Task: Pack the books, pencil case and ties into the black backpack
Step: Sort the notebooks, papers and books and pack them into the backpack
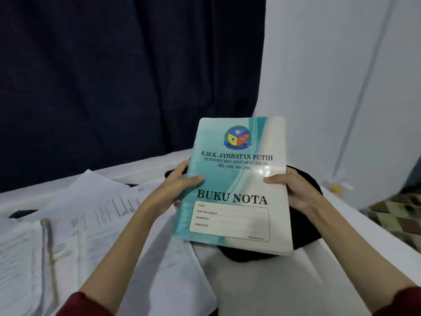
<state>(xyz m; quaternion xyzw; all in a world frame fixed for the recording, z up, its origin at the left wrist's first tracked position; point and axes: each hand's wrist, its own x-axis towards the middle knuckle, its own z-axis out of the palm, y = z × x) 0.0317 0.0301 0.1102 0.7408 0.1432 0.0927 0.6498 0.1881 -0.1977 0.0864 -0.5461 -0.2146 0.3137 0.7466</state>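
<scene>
Head view: both hands [182, 185] grip notebook [237, 185] above black backpack [305, 229].

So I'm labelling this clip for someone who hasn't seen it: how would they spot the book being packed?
Look above the white table, over the black backpack. The notebook is gripped upright by the left hand and right hand. Unlike the loose white papers beside it, its teal-and-white cover reads BUKU NOTA.
</scene>
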